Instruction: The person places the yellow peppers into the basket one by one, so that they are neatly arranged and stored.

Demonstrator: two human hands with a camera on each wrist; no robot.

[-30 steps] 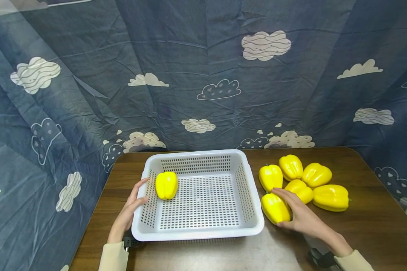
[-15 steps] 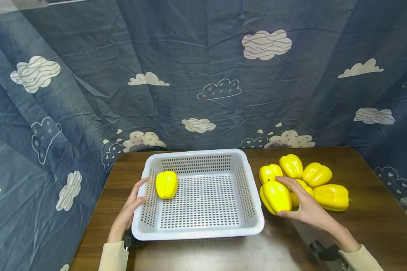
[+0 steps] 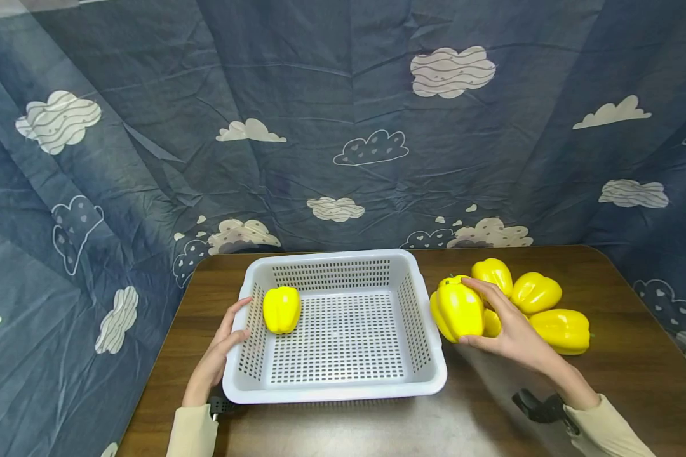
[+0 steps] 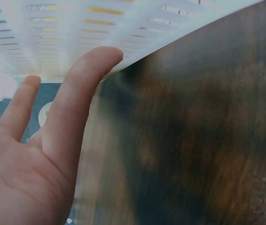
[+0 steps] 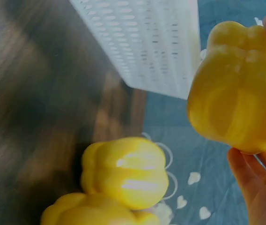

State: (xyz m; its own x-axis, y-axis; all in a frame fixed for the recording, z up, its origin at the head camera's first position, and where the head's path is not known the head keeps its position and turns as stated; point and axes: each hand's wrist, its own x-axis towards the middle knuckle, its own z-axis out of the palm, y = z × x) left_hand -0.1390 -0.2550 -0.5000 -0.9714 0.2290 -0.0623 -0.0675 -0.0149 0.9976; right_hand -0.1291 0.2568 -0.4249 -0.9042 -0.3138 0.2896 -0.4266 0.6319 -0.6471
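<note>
A yellow bell pepper [image 3: 460, 309] is held by my right hand [image 3: 511, 333], thumb on its near side and fingers on the far side. It hangs above the table at the right of a white plastic basket [image 3: 334, 395]. In the right wrist view the held bell pepper [image 5: 238, 89] is clear of the two peppers below. Another yellow bell pepper [image 3: 282, 310] lies inside the basket at its left. My left hand [image 3: 213, 362] rests against the basket's left rim; in the left wrist view its extended fingers [image 4: 70, 110] touch the outer wall.
Several yellow bell peppers lie right of the basket, among them a back pepper [image 3: 493, 277], a middle one [image 3: 536, 292] and a right one [image 3: 560, 330]. Others are partly hidden behind the held pepper. A dark cloud-print cloth [image 3: 349, 127] hangs behind the brown wooden table [image 3: 623, 381].
My right hand has lifted the front bell pepper off the table and moved it up and slightly left, in front of another pepper. The left hand and basket have stayed in place.
</note>
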